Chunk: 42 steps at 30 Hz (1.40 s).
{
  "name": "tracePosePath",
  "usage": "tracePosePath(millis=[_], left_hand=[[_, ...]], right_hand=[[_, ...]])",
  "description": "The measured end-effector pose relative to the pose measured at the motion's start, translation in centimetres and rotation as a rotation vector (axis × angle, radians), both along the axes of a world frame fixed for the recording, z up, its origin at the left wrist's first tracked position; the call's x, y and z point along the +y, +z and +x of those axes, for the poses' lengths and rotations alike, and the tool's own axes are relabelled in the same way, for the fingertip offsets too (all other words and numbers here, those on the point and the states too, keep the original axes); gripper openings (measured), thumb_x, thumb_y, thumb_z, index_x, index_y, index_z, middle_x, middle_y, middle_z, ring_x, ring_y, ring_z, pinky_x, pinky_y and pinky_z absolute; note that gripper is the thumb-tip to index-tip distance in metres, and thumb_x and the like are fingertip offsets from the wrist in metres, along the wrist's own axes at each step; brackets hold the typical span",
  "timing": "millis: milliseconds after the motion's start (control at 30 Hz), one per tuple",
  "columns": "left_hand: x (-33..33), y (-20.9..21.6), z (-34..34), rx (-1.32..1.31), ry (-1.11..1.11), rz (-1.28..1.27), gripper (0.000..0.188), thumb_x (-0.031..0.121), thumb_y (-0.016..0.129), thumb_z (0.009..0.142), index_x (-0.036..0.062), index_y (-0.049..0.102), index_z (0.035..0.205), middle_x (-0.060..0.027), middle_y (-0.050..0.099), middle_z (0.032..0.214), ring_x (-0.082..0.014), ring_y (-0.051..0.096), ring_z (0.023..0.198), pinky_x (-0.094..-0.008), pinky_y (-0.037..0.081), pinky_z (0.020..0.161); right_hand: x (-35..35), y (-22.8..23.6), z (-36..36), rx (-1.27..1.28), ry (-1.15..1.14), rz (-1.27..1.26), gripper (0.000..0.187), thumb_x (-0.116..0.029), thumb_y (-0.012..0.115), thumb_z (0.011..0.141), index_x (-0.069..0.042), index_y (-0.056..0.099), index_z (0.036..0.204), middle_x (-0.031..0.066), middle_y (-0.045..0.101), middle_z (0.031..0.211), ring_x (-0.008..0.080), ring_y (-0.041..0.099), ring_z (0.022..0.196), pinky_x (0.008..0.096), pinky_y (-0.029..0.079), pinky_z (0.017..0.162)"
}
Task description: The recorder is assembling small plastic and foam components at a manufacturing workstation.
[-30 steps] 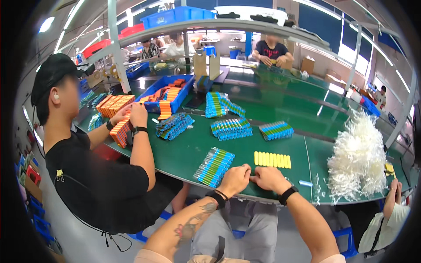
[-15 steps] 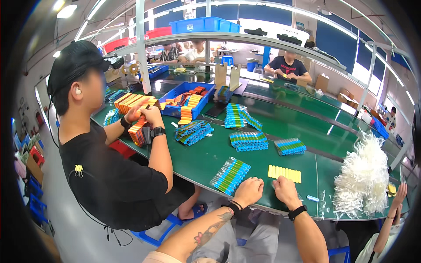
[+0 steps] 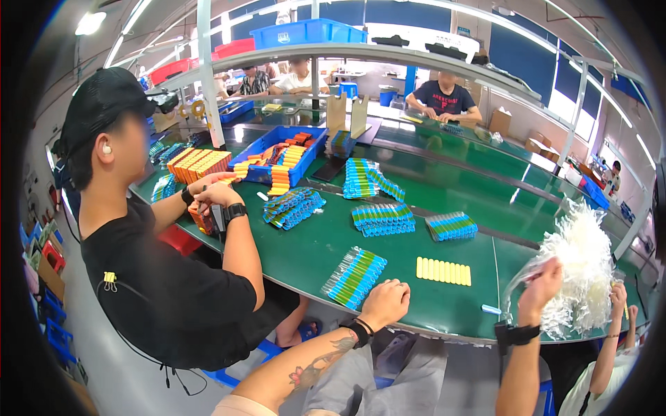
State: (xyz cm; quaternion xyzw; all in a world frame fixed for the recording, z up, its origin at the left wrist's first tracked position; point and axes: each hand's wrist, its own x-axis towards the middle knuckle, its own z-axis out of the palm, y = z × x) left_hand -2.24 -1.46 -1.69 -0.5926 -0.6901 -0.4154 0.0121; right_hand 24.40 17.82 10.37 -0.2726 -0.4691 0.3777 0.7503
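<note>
My left hand (image 3: 386, 304) rests at the front edge of the green table, fingers curled under, so anything in them is hidden. Just beyond it lies a row of clear-ended blue and green packs (image 3: 356, 277). To its right, yellow flat strips (image 3: 444, 271) sit side by side in a row. My right hand (image 3: 541, 290) is raised at the left side of a big heap of clear plastic sleeves (image 3: 579, 270). Its fingers are closed on some thin clear sleeves, slightly blurred. A small light-blue piece (image 3: 491, 309) lies on the table between my hands.
More blue-green packs (image 3: 383, 219) are stacked farther back. A blue bin (image 3: 295, 149) holds orange pieces. At left, a person in black (image 3: 159, 249) handles orange pieces; another person's hands (image 3: 617, 298) are beyond the heap. A shelf (image 3: 388, 52) spans overhead.
My right hand has moved from beside the yellow strips rightward to the heap of sleeves and closed on some. My left hand stays near the packs. The view has shifted slightly.
</note>
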Motion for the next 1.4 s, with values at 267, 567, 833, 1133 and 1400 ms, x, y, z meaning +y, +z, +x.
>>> tracePosePath(millis=[267,567,833,1133,1400], left_hand=[[0.4,0.5,-0.4,0.061,-0.031,-0.036,0.010,0.016,0.064,0.085,0.0086,0.068,0.081,-0.0112,0.065,0.081,-0.0322,0.063,0.084,-0.0448,0.052,0.075],[0.4,1.6,0.5,-0.003,-0.076,-0.054,0.010,0.019,0.069,0.085,0.0095,0.072,0.084,-0.0089,0.065,0.081,-0.0305,0.062,0.084,-0.0422,0.052,0.074],[-0.1,1.5,-1.3,-0.079,-0.141,-0.077,0.014,0.026,0.070,0.087,0.0130,0.073,0.089,-0.0035,0.066,0.084,-0.0257,0.063,0.081,-0.0387,0.049,0.069],[-0.2,-1.7,-1.1,-0.132,-0.452,-0.263,0.021,0.026,0.059,0.096,0.0114,0.070,0.106,-0.0050,0.067,0.097,-0.0221,0.063,0.095,-0.0380,0.046,0.082],[-0.7,1.0,-1.5,-0.437,-0.380,-0.260,0.016,0.032,0.064,0.090,0.0167,0.067,0.094,-0.0013,0.064,0.089,-0.0197,0.062,0.089,-0.0383,0.042,0.081]], right_hand=[[5.0,4.1,8.0,-0.494,-0.208,0.266,0.018,-0.017,0.056,0.105,-0.008,0.056,0.089,-0.0026,0.046,0.069,0.0062,0.044,0.055,0.0280,0.038,0.050],[4.0,-6.9,11.3,-1.659,-0.164,0.309,0.026,-0.017,0.065,0.090,-0.006,0.053,0.070,0.0156,0.061,0.068,0.0377,0.057,0.055,0.0494,0.041,0.050],[2.7,-8.0,9.4,-1.859,0.161,0.088,0.024,-0.025,0.051,0.090,-0.005,0.055,0.078,0.0198,0.058,0.080,0.0448,0.054,0.075,0.0547,0.039,0.067],[2.4,-11.0,11.8,-1.856,0.018,0.395,0.025,-0.021,0.049,0.096,-0.001,0.062,0.100,0.0210,0.063,0.095,0.0410,0.058,0.090,0.0527,0.045,0.079],[2.4,-14.2,18.6,-2.025,0.203,0.528,0.023,-0.014,0.054,0.091,-0.004,0.060,0.111,0.0277,0.056,0.123,0.0564,0.054,0.111,0.0710,0.039,0.094]])
